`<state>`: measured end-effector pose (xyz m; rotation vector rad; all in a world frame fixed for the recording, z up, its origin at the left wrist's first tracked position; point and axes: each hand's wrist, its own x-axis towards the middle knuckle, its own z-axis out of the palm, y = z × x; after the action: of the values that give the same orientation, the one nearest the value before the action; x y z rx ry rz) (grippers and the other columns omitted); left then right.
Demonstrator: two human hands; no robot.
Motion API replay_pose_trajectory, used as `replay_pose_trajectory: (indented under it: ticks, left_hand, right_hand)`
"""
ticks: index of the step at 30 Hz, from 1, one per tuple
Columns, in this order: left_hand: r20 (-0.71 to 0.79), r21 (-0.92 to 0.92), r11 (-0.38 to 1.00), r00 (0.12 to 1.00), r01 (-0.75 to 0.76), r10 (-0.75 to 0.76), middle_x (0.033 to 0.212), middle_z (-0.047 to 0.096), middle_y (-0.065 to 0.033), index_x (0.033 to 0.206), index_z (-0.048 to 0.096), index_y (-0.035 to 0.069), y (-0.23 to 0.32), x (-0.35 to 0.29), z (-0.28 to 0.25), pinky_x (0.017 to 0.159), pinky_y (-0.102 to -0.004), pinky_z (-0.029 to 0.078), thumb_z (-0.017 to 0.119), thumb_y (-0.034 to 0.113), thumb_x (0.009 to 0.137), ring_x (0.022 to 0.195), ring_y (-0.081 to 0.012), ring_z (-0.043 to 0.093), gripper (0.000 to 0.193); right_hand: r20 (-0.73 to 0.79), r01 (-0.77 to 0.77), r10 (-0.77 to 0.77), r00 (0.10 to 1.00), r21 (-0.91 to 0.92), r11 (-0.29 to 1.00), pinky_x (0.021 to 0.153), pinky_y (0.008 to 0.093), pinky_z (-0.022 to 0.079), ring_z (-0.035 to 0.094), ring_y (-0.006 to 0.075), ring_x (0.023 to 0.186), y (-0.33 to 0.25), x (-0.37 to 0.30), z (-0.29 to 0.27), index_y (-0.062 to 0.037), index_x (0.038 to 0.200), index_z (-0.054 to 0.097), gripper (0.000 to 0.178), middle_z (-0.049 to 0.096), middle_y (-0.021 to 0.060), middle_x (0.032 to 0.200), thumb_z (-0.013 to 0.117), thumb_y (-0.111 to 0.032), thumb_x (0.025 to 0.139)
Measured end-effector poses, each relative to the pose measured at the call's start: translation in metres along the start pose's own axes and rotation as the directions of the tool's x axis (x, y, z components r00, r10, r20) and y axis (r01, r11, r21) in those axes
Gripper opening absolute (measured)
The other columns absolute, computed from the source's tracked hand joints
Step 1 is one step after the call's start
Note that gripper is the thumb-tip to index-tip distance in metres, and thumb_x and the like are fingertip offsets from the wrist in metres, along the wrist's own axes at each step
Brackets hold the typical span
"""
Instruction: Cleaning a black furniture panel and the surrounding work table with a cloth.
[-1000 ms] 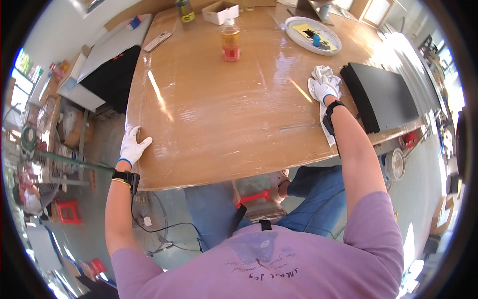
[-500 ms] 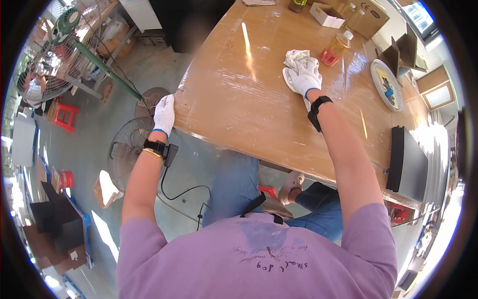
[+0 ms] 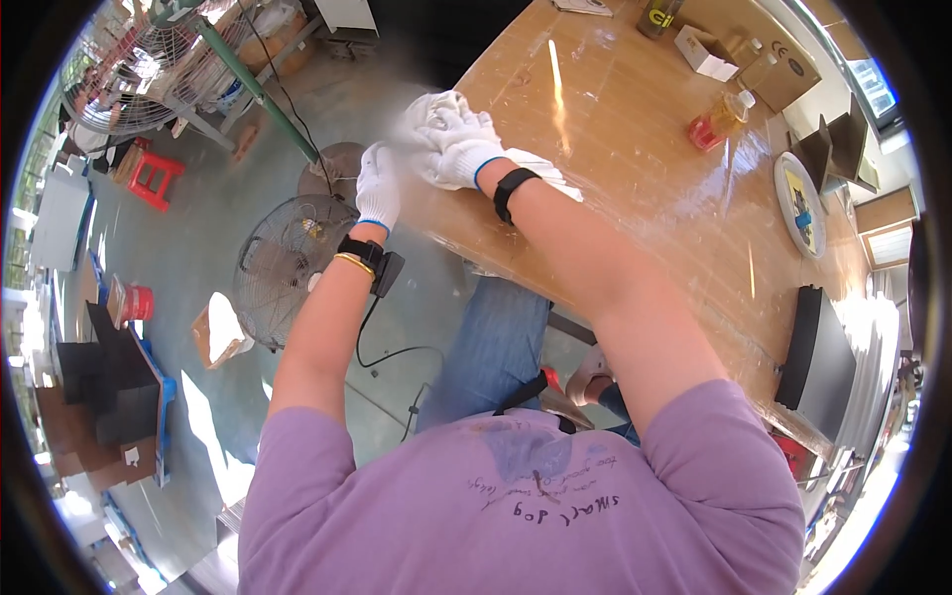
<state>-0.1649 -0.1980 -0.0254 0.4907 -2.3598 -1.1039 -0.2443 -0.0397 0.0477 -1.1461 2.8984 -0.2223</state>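
Note:
My right hand (image 3: 464, 159), in a white knit glove with a blue cuff, presses a bunched white cloth (image 3: 436, 111) onto the brown tabletop (image 3: 635, 208) at its left edge. A flat fold of the cloth sticks out under my wrist to the right. My left hand (image 3: 378, 188), gloved alike, is curled at the table's left edge, close beside the cloth. A smear in the picture blurs the gap between both hands, so the left fingertips are hard to make out.
Towards the back right stand a bottle of red liquid (image 3: 721, 121), a small open box (image 3: 706, 52) and a dark bottle (image 3: 658, 18). An oval tray (image 3: 799, 203) and a black box (image 3: 815, 347) lie on the right. Left on the floor are a fan (image 3: 290, 260) and a red stool (image 3: 156, 178).
My right hand has slid the cloth leftwards across the table, from near the red bottle to the left edge. The whole view has shifted; my left hand stays by that edge.

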Motion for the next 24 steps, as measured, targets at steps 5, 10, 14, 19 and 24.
replay_pose_trajectory:
  ticks: [5,10,14,19,24]
  left_hand:
    - [-0.026,-0.092,0.990,0.994,0.108,-0.111,0.127,0.059,-0.0215,0.134,0.048,0.010,0.011,0.003,0.002,0.099,-0.0430,0.042,0.035,0.045,0.101,0.118,-0.0393,0.055,0.050]
    - [0.085,0.151,0.982,0.991,-0.111,0.099,0.126,0.059,-0.0215,0.132,0.050,0.006,-0.021,0.014,0.003,0.099,-0.0447,0.041,0.031,0.053,0.100,0.117,-0.0403,0.055,0.060]
    - [0.109,0.120,0.992,0.993,0.032,-0.045,0.128,0.058,-0.0228,0.132,0.050,0.005,-0.008,0.017,0.007,0.100,-0.0459,0.040,0.028,0.054,0.100,0.118,-0.0424,0.052,0.063]
    - [0.123,0.073,0.997,0.991,0.040,-0.048,0.130,0.057,-0.0209,0.129,0.053,0.003,-0.010,0.013,-0.004,0.103,-0.0419,0.039,0.033,0.052,0.100,0.123,-0.0389,0.050,0.060]
    - [0.146,0.028,1.000,0.989,0.009,-0.013,0.128,0.058,-0.0217,0.127,0.053,-0.002,-0.007,0.011,-0.009,0.103,-0.0403,0.039,0.035,0.051,0.100,0.121,-0.0382,0.052,0.062]
  right_hand:
    - [-0.080,0.124,-0.118,0.990,0.070,0.990,0.112,0.0587,0.020,0.025,0.0396,0.143,-0.029,-0.031,0.032,-0.0286,0.135,0.055,0.058,0.036,0.0134,0.152,0.051,-0.057,0.085]
    - [-0.295,0.175,-0.152,0.943,0.051,0.983,0.108,0.0589,0.027,0.033,0.0398,0.138,-0.022,-0.111,0.037,-0.0271,0.128,0.060,0.049,0.044,0.0144,0.144,0.060,-0.045,0.083]
    - [-0.264,0.148,-0.123,0.956,0.076,0.986,0.105,0.0559,0.031,0.043,0.0354,0.126,0.019,-0.211,-0.011,-0.0272,0.121,0.062,0.045,0.050,0.0103,0.131,0.069,-0.038,0.078]
    - [-0.236,-0.227,0.232,0.944,0.052,0.973,0.109,0.0546,0.030,0.044,0.0360,0.125,0.078,-0.352,-0.029,-0.0261,0.124,0.061,0.061,0.049,0.0107,0.132,0.078,-0.042,0.067]
    - [-0.257,-0.701,0.674,0.693,-0.021,0.713,0.104,0.0526,0.036,0.044,0.0420,0.123,0.131,-0.500,-0.034,-0.0235,0.121,0.061,0.068,0.048,0.0145,0.136,0.083,-0.039,0.058]
